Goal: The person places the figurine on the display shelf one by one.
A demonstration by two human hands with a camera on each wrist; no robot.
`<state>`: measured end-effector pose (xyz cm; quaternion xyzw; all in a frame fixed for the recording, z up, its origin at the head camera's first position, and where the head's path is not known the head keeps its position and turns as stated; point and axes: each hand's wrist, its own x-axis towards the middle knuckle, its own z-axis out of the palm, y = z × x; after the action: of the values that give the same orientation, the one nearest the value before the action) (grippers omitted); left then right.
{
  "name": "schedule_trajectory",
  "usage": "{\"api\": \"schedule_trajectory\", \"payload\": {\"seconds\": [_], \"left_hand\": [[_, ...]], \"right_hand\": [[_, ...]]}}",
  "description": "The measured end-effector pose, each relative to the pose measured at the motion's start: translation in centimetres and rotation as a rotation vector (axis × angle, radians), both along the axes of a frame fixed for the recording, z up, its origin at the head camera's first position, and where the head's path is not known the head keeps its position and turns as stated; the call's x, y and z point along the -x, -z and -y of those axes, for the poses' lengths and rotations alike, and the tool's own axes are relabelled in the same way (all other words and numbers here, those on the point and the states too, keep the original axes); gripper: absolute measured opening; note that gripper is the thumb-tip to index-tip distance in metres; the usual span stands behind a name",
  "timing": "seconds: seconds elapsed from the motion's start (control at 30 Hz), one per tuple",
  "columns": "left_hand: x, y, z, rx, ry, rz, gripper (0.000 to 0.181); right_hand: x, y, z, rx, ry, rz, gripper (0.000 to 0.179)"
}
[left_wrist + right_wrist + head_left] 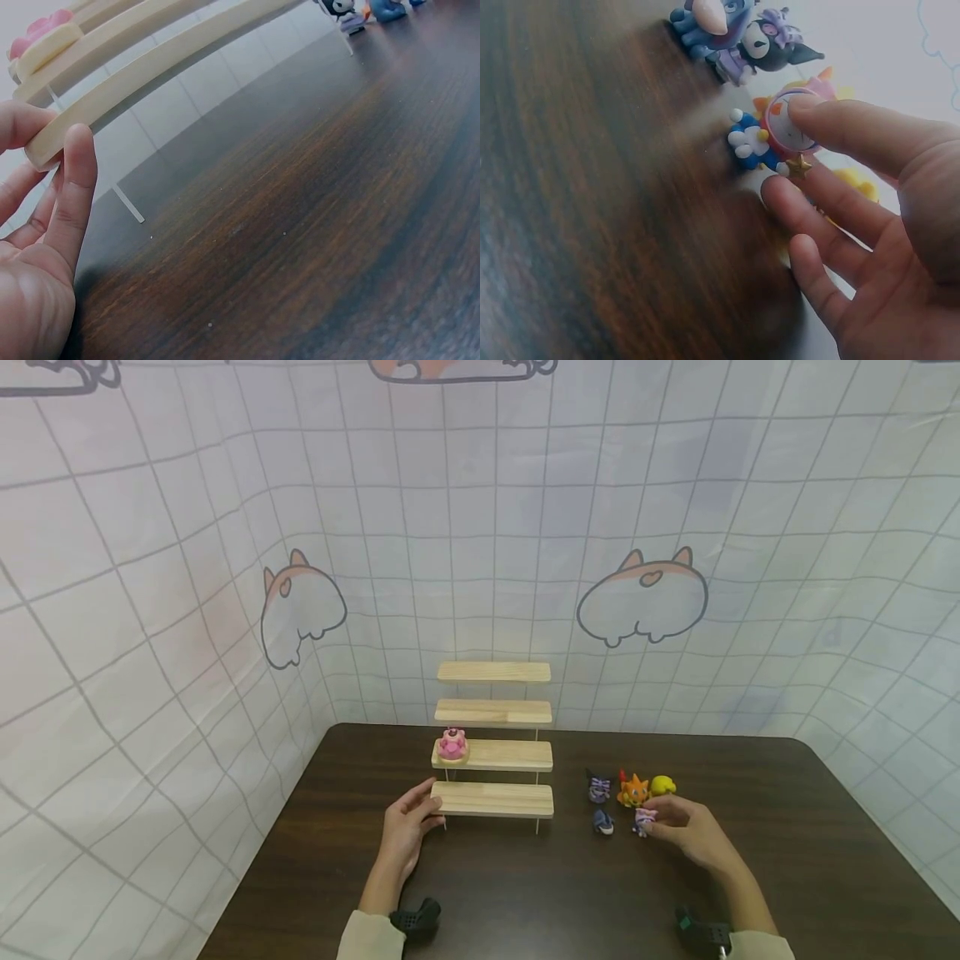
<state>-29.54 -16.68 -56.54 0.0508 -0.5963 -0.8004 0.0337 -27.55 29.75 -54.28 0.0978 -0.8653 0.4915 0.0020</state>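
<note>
At the left end of the lowest board (491,799) of a four-step wooden display stand, my left hand (408,827) pinches the wood; the left wrist view shows thumb and fingers around the board's end (56,142). On the second board from the bottom (513,756) sits a pink figurine (452,746) with a pale yellow base. My right hand (690,835) holds a small figurine between thumb and fingers, close to the tabletop. This figurine (756,142) has a pink hood, a white face, a blue-and-white body and a gold star; the thumb covers part of its head.
Close to the right hand stand a black-and-purple figurine (598,787), an orange figurine (633,791), a yellow figurine (663,786) and a blue figurine (603,822). The dark wooden table (517,885) meets a grid-patterned cloth (495,527) behind.
</note>
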Motion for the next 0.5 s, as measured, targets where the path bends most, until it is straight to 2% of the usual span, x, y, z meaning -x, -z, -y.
{"api": "schedule_trajectory", "payload": {"seconds": [0.5], "left_hand": [[0.0,-0.2,0.0,-0.005,0.005,0.018,0.048]], "right_hand": [[-0.1,-1.0,0.2,0.055,0.001,-0.051,0.037]]}}
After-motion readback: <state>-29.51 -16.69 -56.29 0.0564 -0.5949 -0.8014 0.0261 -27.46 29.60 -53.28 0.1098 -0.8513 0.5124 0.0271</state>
